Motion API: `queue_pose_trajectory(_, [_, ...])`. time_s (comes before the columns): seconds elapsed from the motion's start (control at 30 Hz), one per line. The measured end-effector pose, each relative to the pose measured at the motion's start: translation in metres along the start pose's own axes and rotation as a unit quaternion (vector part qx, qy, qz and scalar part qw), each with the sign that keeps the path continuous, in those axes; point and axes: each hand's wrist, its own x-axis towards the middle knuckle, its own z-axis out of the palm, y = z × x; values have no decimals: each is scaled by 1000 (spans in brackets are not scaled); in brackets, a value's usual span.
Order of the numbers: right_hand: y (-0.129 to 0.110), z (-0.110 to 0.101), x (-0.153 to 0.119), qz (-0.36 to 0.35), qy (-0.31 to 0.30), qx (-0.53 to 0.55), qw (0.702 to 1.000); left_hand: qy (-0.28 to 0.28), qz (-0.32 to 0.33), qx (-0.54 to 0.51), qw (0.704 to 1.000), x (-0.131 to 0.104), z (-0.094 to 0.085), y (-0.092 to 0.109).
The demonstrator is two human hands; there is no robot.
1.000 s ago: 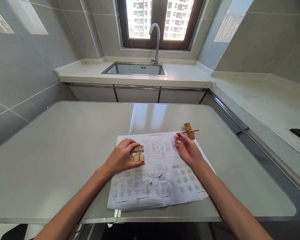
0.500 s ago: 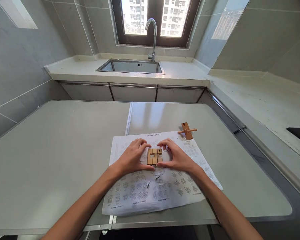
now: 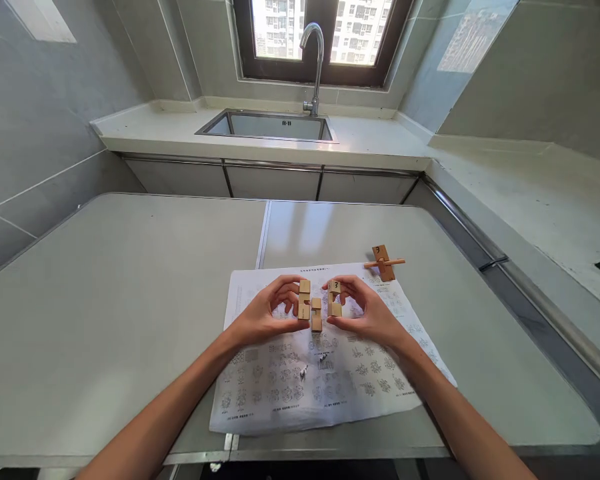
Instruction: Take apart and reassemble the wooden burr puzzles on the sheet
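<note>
My left hand [image 3: 275, 307] grips a notched wooden puzzle piece [image 3: 304, 300] upright between thumb and fingers. Opposite it, my right hand [image 3: 357, 301] pinches another notched wooden puzzle piece, marked 3 [image 3: 335, 308]. Between the two lies a third wooden piece [image 3: 317, 320], apart from both hands, on the printed sheet [image 3: 260, 407]. The sheet carries rows of small diagrams, too small to read. At its upper right corner sits a flat wooden piece with a dark mark [image 3: 387, 272], crossed by a thin wooden stick [image 3: 397, 261].
The sheet rests on a pale folding table [image 3: 105, 300] with a seam down its middle. Two small dark scraps or marks show on the paper. Beyond stand a white counter [image 3: 370, 140], a sink [image 3: 275, 125] and a tap [image 3: 320, 60].
The pieces were side by side in one block. Now my hands have drawn the left and right ones apart and lifted them slightly, leaving the middle one on the sheet. The view has shifted slightly.
</note>
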Motion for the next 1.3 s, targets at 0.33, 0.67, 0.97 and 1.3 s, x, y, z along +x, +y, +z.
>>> queue_pose_trajectory(0.33, [-2, 17, -3, 49, -8, 156, 986, 21, -38, -26, 999, -3, 13, 2])
queue_pose_trajectory(0.67, [-9, 32, -5, 35, 14, 32, 999, 75, 99, 228, 966, -7, 24, -24])
queue_pose_trajectory(0.97, [-19, 34, -6, 29, 16, 32, 999, 28, 176, 280, 943, -7, 24, -16])
queue_pose_trajectory(1.3, [-20, 31, -9, -4, 25, -106, 994, -6, 190, 303, 934, -8, 27, -15])
